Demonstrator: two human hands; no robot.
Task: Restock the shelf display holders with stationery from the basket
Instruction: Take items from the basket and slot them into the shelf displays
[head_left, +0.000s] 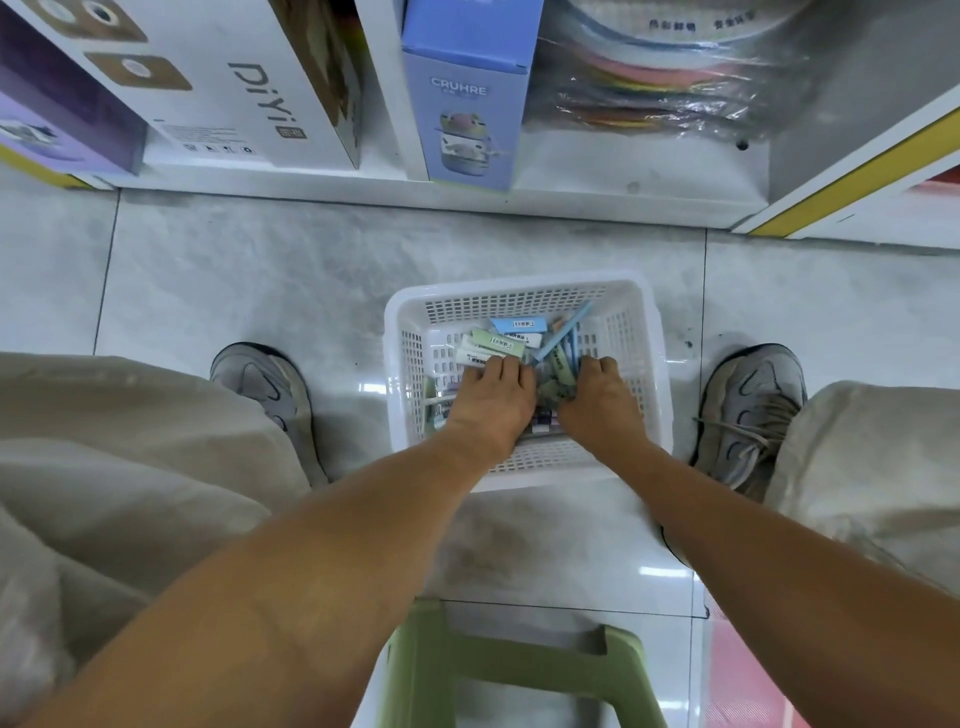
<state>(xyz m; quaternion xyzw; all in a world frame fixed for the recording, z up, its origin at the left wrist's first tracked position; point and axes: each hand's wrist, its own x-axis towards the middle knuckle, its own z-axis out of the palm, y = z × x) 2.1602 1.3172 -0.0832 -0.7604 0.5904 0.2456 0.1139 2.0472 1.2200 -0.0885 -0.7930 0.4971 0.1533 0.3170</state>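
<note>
Head cam: person is sitting over white basket (524, 283) on floor, both hands digging in stationery (511, 340) w/ fingers curled down into the pile. Left hand (491, 397) and right hand (597, 395) are side by side; can't tell if either is gripping anything. Basket is holding plenty of pens, erasers. No display holders showing, so restocking is looking early, most stock left.
</note>
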